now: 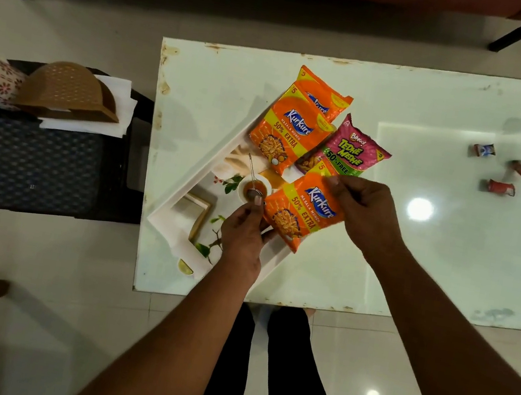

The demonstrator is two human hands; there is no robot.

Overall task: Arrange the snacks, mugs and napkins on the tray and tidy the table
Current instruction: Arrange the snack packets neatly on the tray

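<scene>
nearest Kurkure packet is gripped by left hand and right hand | over the near edge of the tray | tray lies at the table's left end

Glossy foil snack packets lie on a smooth white tray and reflective tabletop
</scene>
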